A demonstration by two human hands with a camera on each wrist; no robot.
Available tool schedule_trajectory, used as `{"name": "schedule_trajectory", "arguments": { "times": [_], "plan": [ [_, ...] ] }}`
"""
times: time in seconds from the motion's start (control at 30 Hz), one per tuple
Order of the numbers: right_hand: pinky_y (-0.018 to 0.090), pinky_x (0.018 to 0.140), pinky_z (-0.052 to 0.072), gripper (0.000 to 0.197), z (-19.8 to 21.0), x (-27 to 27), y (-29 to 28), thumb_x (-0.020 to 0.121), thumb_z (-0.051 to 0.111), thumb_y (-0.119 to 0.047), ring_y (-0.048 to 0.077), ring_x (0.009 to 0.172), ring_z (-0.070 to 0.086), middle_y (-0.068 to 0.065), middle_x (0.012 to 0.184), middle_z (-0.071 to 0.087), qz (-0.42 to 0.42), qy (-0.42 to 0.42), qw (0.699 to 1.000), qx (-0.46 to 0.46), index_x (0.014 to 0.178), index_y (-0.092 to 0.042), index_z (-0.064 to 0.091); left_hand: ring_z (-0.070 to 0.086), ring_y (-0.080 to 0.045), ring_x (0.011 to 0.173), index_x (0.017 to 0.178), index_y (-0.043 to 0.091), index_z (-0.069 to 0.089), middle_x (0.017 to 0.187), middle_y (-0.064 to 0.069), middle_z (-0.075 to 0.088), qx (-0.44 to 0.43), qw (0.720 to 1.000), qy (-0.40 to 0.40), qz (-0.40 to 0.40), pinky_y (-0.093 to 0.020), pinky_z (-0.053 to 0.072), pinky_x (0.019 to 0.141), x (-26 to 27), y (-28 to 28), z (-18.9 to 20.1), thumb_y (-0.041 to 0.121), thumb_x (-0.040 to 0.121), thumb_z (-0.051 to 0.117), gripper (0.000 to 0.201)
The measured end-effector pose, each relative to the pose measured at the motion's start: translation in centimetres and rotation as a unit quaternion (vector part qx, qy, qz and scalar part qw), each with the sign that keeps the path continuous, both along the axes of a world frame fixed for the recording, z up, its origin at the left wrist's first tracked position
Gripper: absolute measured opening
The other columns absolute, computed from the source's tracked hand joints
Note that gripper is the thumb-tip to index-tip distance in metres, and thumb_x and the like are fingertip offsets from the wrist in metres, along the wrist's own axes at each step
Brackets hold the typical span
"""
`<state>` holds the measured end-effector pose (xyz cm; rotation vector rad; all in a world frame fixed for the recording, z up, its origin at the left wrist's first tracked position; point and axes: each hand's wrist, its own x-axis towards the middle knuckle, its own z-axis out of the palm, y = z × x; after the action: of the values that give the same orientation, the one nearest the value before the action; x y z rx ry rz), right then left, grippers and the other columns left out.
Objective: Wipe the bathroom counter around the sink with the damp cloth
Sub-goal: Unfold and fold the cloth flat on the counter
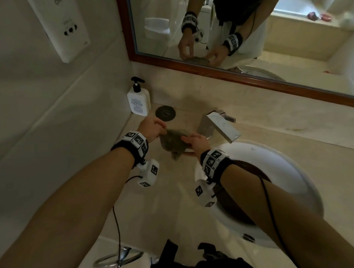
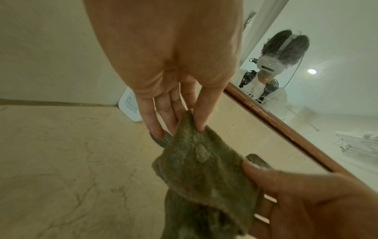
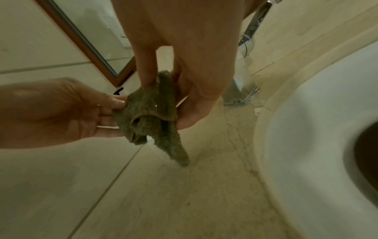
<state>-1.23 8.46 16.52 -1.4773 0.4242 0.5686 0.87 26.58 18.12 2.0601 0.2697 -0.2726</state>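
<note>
A dark green-grey damp cloth (image 1: 173, 143) is stretched between both hands above the beige marble counter (image 1: 171, 196), left of the white sink (image 1: 281, 158). My left hand (image 1: 162, 128) pinches its far left corner; the left wrist view shows the thumb and fingers (image 2: 201, 124) closed on that corner of the cloth (image 2: 200, 169). My right hand (image 1: 185, 138) grips the right edge. In the right wrist view, my right hand (image 3: 167, 100) holds the cloth (image 3: 151, 113) between forefinger and thumb. A loose end hangs down close to the counter (image 3: 204, 194).
A chrome faucet (image 1: 219, 127) stands just right of the hands, behind the sink. A white pump bottle (image 1: 138, 99) and a round dark disc (image 1: 165, 113) sit in the back left corner. The wood-framed mirror (image 1: 209, 69) runs along the back; a tiled wall bounds the left.
</note>
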Motion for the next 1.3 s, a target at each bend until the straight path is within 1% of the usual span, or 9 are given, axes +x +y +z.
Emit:
{"name": "schedule_trajectory", "arguments": {
  "times": [0.17, 0.37, 0.5, 0.63, 0.73, 0.8, 0.97, 1.1, 1.3],
  "plan": [
    [0.036, 0.084, 0.055, 0.014, -1.3, -0.3, -0.9, 0.081, 0.073, -0.018, 0.023, 0.096, 0.065, 0.004, 0.100, 0.068, 0.034, -0.057, 0.992, -0.109, 0.091, -0.020, 0.065, 0.062, -0.028, 0.104, 0.117, 0.007, 0.065, 0.115, -0.015, 0.065, 0.051, 0.997, 0.032, -0.046, -0.041, 0.051, 0.096, 0.2, -0.1, 0.1, 0.004, 0.082, 0.067, 0.035],
    [0.022, 0.066, 0.041, 0.011, -0.3, -0.8, -1.6, 0.084, 0.068, -0.016, 0.011, 0.081, 0.059, -0.004, 0.085, 0.063, 0.037, -0.111, 0.985, -0.129, 0.081, -0.024, 0.061, 0.063, -0.027, 0.099, 0.099, 0.010, 0.072, 0.104, -0.012, 0.069, 0.129, 0.989, 0.002, -0.071, -0.031, 0.047, 0.085, -0.2, -0.6, 0.6, 0.013, 0.087, 0.060, 0.017],
    [0.035, 0.087, 0.042, 0.015, 0.0, -0.6, -1.9, 0.082, 0.067, -0.011, 0.014, 0.081, 0.057, -0.003, 0.078, 0.063, 0.023, -0.110, 0.989, -0.096, 0.072, -0.021, 0.065, 0.062, -0.031, 0.095, 0.094, 0.006, 0.069, 0.099, -0.017, 0.067, 0.109, 0.992, 0.005, -0.069, -0.033, 0.047, 0.082, -0.1, -0.3, 0.5, 0.019, 0.087, 0.058, 0.018],
    [0.044, 0.096, 0.047, 0.025, -0.5, 0.2, -1.7, 0.084, 0.066, -0.014, 0.024, 0.086, 0.058, 0.002, 0.074, 0.063, 0.016, -0.100, 0.989, -0.103, 0.059, -0.021, 0.065, 0.062, -0.028, 0.089, 0.089, 0.007, 0.068, 0.090, -0.013, 0.065, 0.044, 0.996, 0.028, -0.066, -0.042, 0.055, 0.086, 0.2, -0.2, 0.6, 0.010, 0.086, 0.058, 0.011],
    [0.042, 0.095, 0.048, 0.015, -1.0, 0.6, -1.6, 0.085, 0.067, -0.021, 0.028, 0.096, 0.060, 0.006, 0.089, 0.066, 0.060, -0.074, 0.985, -0.142, 0.070, -0.022, 0.065, 0.061, -0.025, 0.090, 0.087, 0.008, 0.071, 0.091, -0.012, 0.067, 0.030, 0.997, 0.025, -0.059, -0.038, 0.053, 0.086, 0.3, 0.0, 0.7, -0.001, 0.082, 0.059, 0.015],
    [0.036, 0.089, 0.049, 0.008, -1.2, 0.7, -1.7, 0.083, 0.070, -0.024, 0.022, 0.092, 0.060, 0.005, 0.095, 0.065, 0.089, -0.056, 0.980, -0.168, 0.080, -0.021, 0.064, 0.062, -0.025, 0.093, 0.089, 0.008, 0.070, 0.096, -0.013, 0.068, 0.026, 0.998, 0.020, -0.055, -0.037, 0.053, 0.088, 0.5, 0.2, 0.6, -0.005, 0.080, 0.059, 0.020],
    [0.030, 0.082, 0.051, 0.027, -1.8, 1.3, -1.6, 0.083, 0.070, -0.017, 0.016, 0.083, 0.059, 0.000, 0.093, 0.063, 0.150, -0.019, 0.964, -0.217, 0.109, -0.019, 0.064, 0.063, -0.028, 0.096, 0.092, 0.016, 0.066, 0.097, -0.012, 0.068, 0.030, 0.998, 0.010, -0.055, -0.044, 0.053, 0.091, 0.9, 1.1, 0.1, -0.010, 0.076, 0.057, 0.032],
    [0.033, 0.078, 0.049, 0.010, -2.1, 1.7, -1.0, 0.082, 0.073, -0.021, 0.021, 0.087, 0.057, 0.001, 0.085, 0.062, 0.191, -0.018, 0.945, -0.264, 0.087, -0.016, 0.065, 0.062, -0.027, 0.099, 0.100, 0.025, 0.063, 0.104, -0.011, 0.065, 0.065, 0.993, 0.056, -0.086, -0.040, 0.052, 0.090, 0.7, 2.1, -1.1, -0.006, 0.075, 0.056, 0.041],
    [0.032, 0.082, 0.041, 0.009, -2.1, 1.7, 0.2, 0.078, 0.071, -0.025, 0.022, 0.099, 0.058, -0.001, 0.095, 0.067, 0.204, -0.073, 0.940, -0.265, 0.070, -0.029, 0.068, 0.057, -0.025, 0.106, 0.122, 0.030, 0.060, 0.123, -0.004, 0.058, 0.101, 0.978, 0.138, -0.121, -0.031, 0.048, 0.086, -0.2, 2.8, -3.1, 0.025, 0.082, 0.065, 0.041]
  ]
}}
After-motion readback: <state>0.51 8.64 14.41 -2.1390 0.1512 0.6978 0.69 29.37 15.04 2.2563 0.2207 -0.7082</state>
